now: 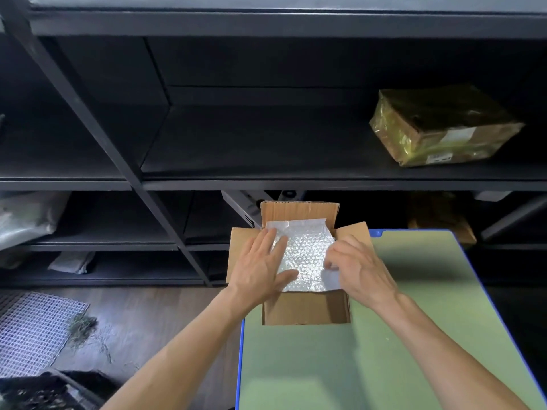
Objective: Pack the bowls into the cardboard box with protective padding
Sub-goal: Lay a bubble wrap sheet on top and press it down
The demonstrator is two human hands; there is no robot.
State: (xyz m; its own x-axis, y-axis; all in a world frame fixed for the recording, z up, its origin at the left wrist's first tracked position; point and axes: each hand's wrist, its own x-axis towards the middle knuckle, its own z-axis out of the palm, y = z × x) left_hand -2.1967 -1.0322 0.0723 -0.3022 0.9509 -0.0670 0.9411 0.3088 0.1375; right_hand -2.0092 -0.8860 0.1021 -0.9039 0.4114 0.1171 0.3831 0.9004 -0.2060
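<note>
An open cardboard box [305, 309] stands on the far left part of a green table [370, 350], all its flaps spread outward. A sheet of bubble wrap [305, 250] lies across the box's opening. My left hand [260, 267] rests flat on the sheet's left side, fingers spread. My right hand [358, 267] has its fingers curled on the sheet's right edge, pinching it. No bowl shows; whatever lies under the wrap is hidden.
Dark metal shelving [266, 179] rises right behind the table. A parcel wrapped in yellowish film [444, 128] sits on the middle shelf at right. Grey bags [26, 220] lie on the lower left shelves. A wire mesh panel [32, 329] lies on the wooden floor at left.
</note>
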